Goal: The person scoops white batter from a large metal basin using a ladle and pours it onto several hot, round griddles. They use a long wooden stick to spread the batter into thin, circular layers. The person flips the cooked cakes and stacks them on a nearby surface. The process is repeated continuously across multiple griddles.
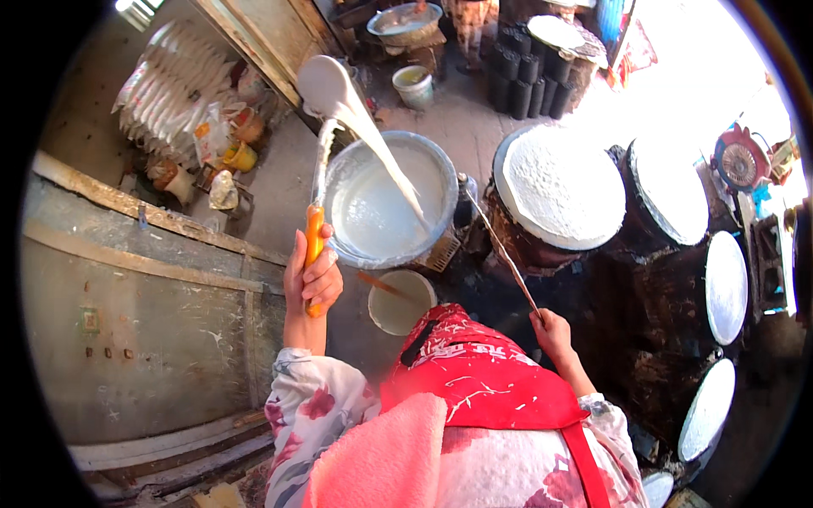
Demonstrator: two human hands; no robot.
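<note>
My left hand [313,275] grips the orange handle [315,233] of a ladle, its batter-coated scoop [320,83] raised above a large basin [334,182] of white liquid. A pale stream [385,161] runs from the scoop down into the basin. My right hand [550,334] is closed on a long thin stick [508,258], whose far end is beside the left edge of a round griddle [559,186] covered with a white layer. A smaller bucket [385,309] of pale liquid, with a wooden stick in it, stands below the basin.
More round griddles [669,190] [726,288] [707,411] curve along the right, near a red fan [741,161]. Black cylinders [525,80], a white bucket [412,86] and another basin [402,30] are at the back. Stacked sacks [169,97] and a low wall [144,339] are on the left.
</note>
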